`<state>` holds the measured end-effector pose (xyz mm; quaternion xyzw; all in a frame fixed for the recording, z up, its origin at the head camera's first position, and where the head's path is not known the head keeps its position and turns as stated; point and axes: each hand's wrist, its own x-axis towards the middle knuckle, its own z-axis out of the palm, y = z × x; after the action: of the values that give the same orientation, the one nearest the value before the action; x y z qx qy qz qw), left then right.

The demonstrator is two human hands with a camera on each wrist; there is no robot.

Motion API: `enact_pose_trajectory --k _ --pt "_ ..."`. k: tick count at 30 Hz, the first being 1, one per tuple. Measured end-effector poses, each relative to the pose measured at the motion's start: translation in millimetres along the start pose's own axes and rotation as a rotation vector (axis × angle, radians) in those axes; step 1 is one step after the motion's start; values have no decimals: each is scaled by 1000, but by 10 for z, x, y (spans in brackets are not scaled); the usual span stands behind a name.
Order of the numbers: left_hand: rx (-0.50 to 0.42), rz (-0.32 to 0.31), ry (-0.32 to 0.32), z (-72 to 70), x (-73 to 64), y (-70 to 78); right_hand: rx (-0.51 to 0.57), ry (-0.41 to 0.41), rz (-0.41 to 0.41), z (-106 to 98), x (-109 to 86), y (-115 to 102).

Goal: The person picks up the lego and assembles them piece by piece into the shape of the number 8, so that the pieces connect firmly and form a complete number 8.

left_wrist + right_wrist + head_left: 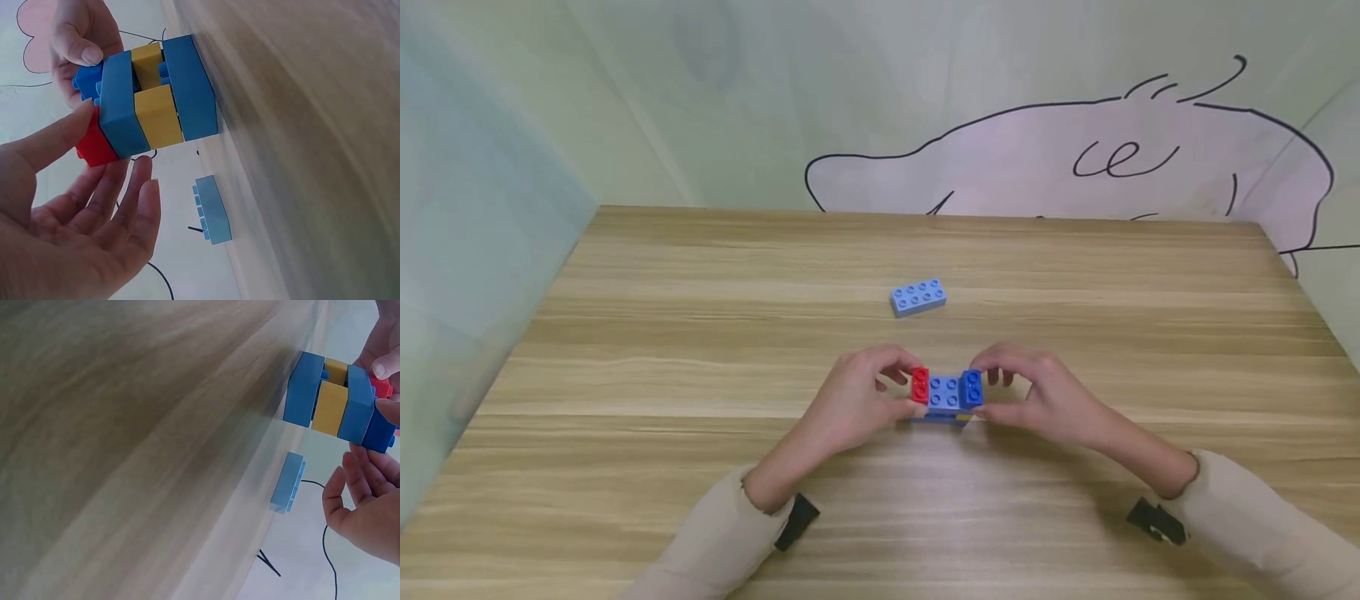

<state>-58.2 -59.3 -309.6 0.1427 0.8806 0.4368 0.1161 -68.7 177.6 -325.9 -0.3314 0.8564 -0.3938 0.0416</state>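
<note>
A small stack of toy building bricks stands on the table between both hands. Its bottom is a blue brick (195,94), with two yellow bricks (159,117) set apart on it and a second blue brick (944,393) across them. On top, a red brick (920,386) sits at the left end and a dark blue brick (972,388) at the right end. My left hand (859,398) pinches the red brick between thumb and fingers, its other fingers loosely bent. From the other side, my right hand (1051,402) pinches the dark blue brick.
A loose light blue brick (918,298) lies studs up on the wooden table (700,333), beyond the stack. Behind the table's far edge rises a pale wall covering (737,108) with a line drawing.
</note>
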Motion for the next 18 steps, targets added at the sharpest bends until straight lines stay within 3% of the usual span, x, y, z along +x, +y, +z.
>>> enact_pose_trajectory --k 18 --pt "10 -21 -2 0 -3 4 111 -18 5 15 -10 -1"
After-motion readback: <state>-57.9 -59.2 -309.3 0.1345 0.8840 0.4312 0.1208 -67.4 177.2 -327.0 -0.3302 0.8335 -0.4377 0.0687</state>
